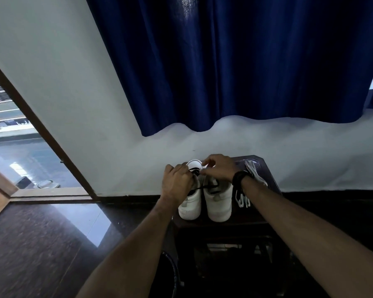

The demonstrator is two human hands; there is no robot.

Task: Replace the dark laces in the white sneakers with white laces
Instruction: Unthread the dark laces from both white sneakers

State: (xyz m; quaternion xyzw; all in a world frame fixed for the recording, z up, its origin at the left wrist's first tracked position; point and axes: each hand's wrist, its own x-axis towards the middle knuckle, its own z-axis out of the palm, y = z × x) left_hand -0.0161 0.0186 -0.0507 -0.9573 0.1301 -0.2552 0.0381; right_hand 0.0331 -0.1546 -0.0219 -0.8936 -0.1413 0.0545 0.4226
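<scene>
Unlacing white sneakers on a dark, glossy stool

Both hands work at the far end of the left sneaker (190, 204), a smooth white low-top with a rounded toe; the left hand (177, 183) has its fingers curled around the thin dark lace (211, 188) at the shoe's opening, and the right hand (219, 167), with a black wrist strap (240, 176), pinches near the white curved collar just beyond the left hand's knuckles. Loose dark cord trails below the right hand, across the right sneaker (218, 203), which sits touching its pair. Flat white laces (253, 175) lie in a loose bundle just right of the right wrist on the stool (267, 168). Beyond both hands hangs a pleated blue curtain (235, 61) against a matte pale wall
</scene>
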